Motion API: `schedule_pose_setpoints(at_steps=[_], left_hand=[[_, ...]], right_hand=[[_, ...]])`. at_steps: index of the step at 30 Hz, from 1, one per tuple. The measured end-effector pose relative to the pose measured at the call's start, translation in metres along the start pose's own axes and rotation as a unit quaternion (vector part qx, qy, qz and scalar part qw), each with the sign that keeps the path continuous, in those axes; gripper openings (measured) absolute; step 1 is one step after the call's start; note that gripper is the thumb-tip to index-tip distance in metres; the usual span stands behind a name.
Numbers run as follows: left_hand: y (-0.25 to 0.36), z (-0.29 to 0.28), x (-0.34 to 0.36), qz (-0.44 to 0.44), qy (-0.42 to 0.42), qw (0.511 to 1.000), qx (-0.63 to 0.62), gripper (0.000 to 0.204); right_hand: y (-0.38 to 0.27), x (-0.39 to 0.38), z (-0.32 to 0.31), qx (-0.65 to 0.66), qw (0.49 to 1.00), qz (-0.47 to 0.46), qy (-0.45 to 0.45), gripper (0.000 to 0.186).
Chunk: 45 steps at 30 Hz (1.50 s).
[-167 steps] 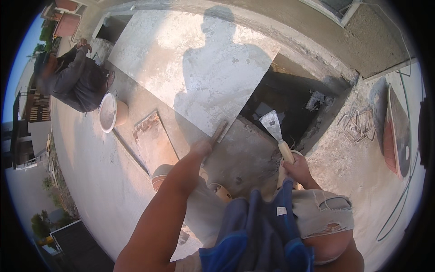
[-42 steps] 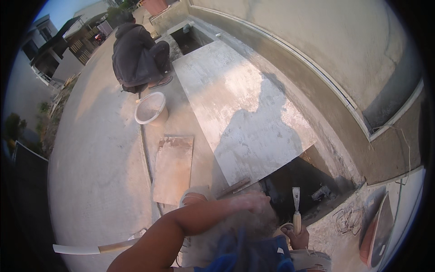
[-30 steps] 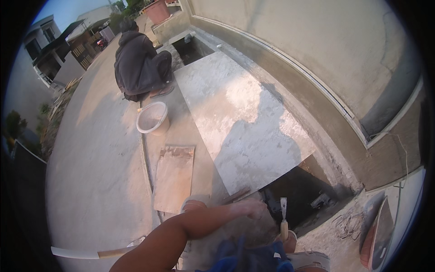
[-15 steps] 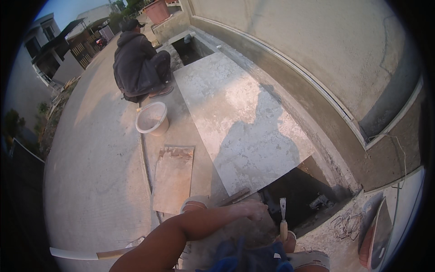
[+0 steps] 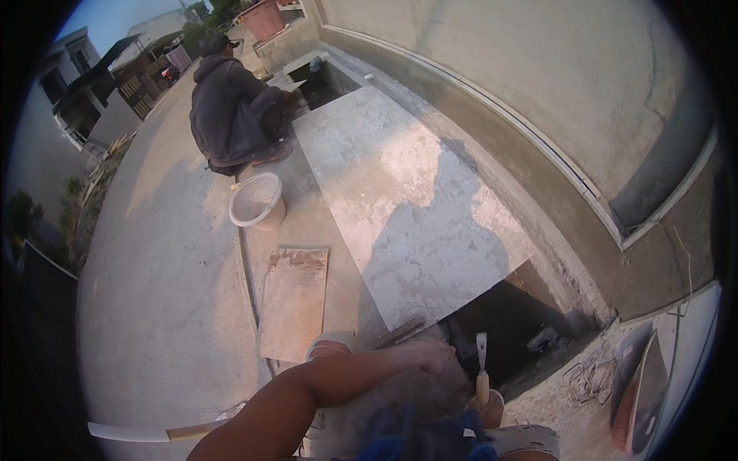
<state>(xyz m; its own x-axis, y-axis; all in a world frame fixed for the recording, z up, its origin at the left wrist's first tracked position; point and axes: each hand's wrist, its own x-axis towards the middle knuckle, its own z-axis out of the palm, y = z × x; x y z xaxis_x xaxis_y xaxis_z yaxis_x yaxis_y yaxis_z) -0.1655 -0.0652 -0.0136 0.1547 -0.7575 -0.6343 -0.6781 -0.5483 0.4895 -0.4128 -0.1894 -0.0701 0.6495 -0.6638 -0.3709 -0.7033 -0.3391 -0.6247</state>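
Note:
My left hand (image 5: 432, 358) reaches in from the lower left, its fingers curled near the open pit's near edge. Anything inside those fingers is hidden. A putty knife (image 5: 482, 373) with a pale wooden handle points away from me, its blade over the dark pit (image 5: 500, 330). Only a little skin shows at the handle's lower end, where my right hand (image 5: 490, 416) appears closed on it; the rest is hidden. Just beyond my left hand, a narrow dark strip (image 5: 400, 333) lies beside the corner of a large grey slab (image 5: 415, 223).
A co-worker (image 5: 234, 107) in a dark hoodie squats by another opening (image 5: 327, 84) at the far end. Near them stands a pale bucket (image 5: 257, 201). A flat board (image 5: 294, 303) lies closer. Bent wire (image 5: 590, 382) lies right of the pit, below a wall (image 5: 507, 46).
The co-worker leans slightly, and a pale flat piece now shows in front of their knees by the far opening. My hands and the putty knife have barely moved.

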Motion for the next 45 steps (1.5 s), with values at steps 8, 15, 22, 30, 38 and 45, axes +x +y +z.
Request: schedule_pose_setpoints(at_steps=[8,15,22,30,38,45], left_hand=[[-0.004,0.004,0.005,0.0,-0.001,1.0,-0.006,0.044],[0.0,-0.004,0.002,0.017,-0.013,1.0,0.0,0.042],[-0.003,0.001,0.005,0.009,-0.013,1.0,-0.006,0.042],[0.0,-0.001,0.004,-0.008,-0.028,1.0,-0.002,0.046],[-0.006,0.008,0.008,-0.001,-0.017,1.0,-0.01,0.048],[-0.004,-0.002,-0.001,-0.015,-0.032,0.999,0.003,0.045]], right_hand=[[-0.008,0.002,-0.004,0.004,1.0,0.008,-0.022,0.027],[0.028,0.006,0.014,-0.005,1.0,-0.023,0.015,0.028],[0.019,0.005,0.013,-0.032,0.999,-0.021,0.021,0.028],[0.013,0.004,0.009,-0.027,0.999,-0.022,0.023,0.029],[0.009,0.004,0.006,-0.018,0.999,-0.026,0.017,0.03],[-0.005,0.003,-0.001,0.003,0.999,-0.039,0.0,0.03]])
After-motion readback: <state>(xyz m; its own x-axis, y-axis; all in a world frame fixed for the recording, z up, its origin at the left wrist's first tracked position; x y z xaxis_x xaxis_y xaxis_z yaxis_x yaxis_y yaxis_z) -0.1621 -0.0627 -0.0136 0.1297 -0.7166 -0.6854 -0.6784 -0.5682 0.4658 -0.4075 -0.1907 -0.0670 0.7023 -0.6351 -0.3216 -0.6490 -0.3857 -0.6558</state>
